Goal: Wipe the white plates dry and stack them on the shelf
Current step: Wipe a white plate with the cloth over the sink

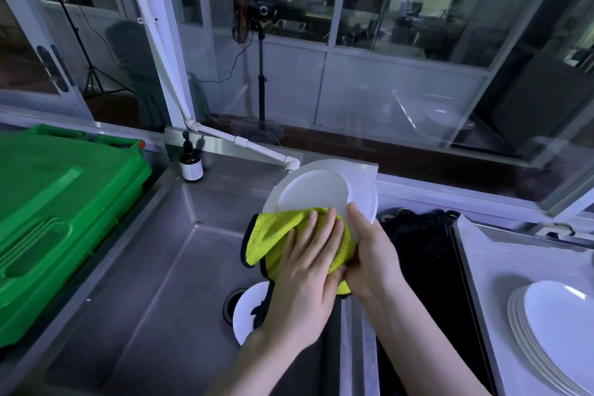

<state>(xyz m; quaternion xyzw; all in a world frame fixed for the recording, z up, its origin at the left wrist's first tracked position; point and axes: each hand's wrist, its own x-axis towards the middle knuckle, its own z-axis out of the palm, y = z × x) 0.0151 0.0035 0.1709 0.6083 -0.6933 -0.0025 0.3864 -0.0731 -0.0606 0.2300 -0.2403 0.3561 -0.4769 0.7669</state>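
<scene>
Yellow-green microfibre cloth (273,235) covers the lower half of the white plate (315,190), which is held tilted above the stainless-steel sink (160,267).

**Hand states**
- Left hand (308,267): fingers straight and together, pressing the cloth flat against the plate face.
- Right hand (373,257): clamped on the plate rim at the plate's 4 o'clock edge, thumb on the face and the other fingers hidden behind.

**Surroundings**
- A second plate (247,309) lies in the basin over the drain, at 7 o'clock from the held plate and partly hidden by the left wrist.
- A plate stack (553,331) rests on a white surface at 4 o'clock, well apart; this is probably the shelf.
- A green bin (58,209) stands at 9 o'clock and a brown pump bottle (191,164) at 10 o'clock.

**Step in hand**
Wiping, judged mid-task: the upper half of the face is not under the cloth.

**Next move**
Sweep the cloth toward the plate's 12 o'clock edge, or turn the plate under it. Hold the rim grip firm, as a damp rim may slip. Dry the back before transfer to the stack.
</scene>
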